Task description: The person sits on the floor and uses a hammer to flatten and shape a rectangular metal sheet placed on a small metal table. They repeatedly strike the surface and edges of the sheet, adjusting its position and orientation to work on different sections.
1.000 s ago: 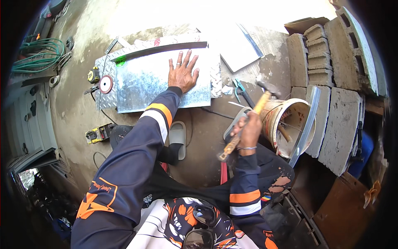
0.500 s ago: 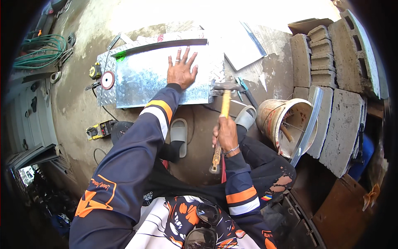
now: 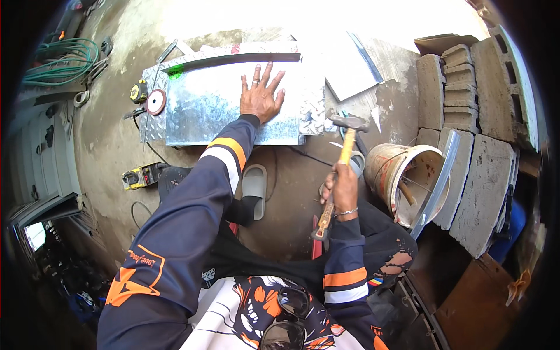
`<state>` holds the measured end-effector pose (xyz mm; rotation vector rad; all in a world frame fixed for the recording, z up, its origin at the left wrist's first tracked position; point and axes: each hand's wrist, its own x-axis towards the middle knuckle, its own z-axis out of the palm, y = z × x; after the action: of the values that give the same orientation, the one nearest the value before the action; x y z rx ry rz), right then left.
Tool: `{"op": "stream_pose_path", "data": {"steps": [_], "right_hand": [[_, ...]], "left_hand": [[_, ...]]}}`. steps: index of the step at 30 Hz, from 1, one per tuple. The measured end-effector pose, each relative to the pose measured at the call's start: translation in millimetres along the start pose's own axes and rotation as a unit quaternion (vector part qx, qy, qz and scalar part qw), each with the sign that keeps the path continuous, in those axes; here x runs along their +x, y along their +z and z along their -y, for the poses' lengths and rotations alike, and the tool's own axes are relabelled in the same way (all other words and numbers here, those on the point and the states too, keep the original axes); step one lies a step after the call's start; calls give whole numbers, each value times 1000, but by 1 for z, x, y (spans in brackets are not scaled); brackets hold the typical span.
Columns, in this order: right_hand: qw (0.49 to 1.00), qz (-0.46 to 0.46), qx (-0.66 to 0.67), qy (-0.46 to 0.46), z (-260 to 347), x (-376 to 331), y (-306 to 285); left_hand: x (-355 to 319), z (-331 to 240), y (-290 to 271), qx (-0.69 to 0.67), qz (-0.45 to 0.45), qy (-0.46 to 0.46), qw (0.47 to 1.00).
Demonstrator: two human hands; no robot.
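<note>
A hammer (image 3: 348, 146) with a yellow and brown handle is gripped in my right hand (image 3: 342, 189). Its steel head is raised to the right of a shiny sheet metal panel (image 3: 201, 114), clear of it. Flat on that panel lies my left hand (image 3: 261, 96), fingers spread, a ring on one finger. The panel's far edge stands up as a dark folded strip (image 3: 239, 58). Beneath the panel is a tread-patterned metal plate (image 3: 313, 105). A reddish grinding disc (image 3: 156, 102) rests at the plate's left end.
Left of the plate are a yellow tape measure (image 3: 139, 91) and a yellow power tool (image 3: 143, 176). A dirty bucket (image 3: 388, 169) with a metal strip across it stands right, before stacked concrete blocks (image 3: 430, 90). A coiled green hose (image 3: 61, 61) lies far left. Another sheet piece (image 3: 350, 81) lies beyond.
My right hand has swung the hammer to the right, away from the panel's right edge. My left hand stays flat on the panel. The whole view has shifted slightly.
</note>
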<state>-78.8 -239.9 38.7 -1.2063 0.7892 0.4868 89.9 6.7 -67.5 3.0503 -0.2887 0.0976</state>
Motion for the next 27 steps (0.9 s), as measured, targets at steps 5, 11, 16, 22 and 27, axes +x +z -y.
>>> {"op": "stream_pose_path", "data": {"steps": [5, 11, 16, 22, 27], "right_hand": [[994, -30, 95, -51, 21, 0, -14], [992, 81, -94, -11, -17, 0, 53], [994, -34, 99, -12, 7, 11, 5], [989, -75, 103, -76, -3, 15, 45], [999, -12, -26, 45, -2, 13, 23]], "left_hand": [[-4, 2, 1, -1, 0, -5, 1000], [-6, 3, 0, -3, 7, -10, 1000], [-4, 9, -3, 3, -1, -13, 1000], [-3, 4, -3, -13, 8, -11, 1000], [2, 15, -3, 1, -9, -28, 1000]]}}
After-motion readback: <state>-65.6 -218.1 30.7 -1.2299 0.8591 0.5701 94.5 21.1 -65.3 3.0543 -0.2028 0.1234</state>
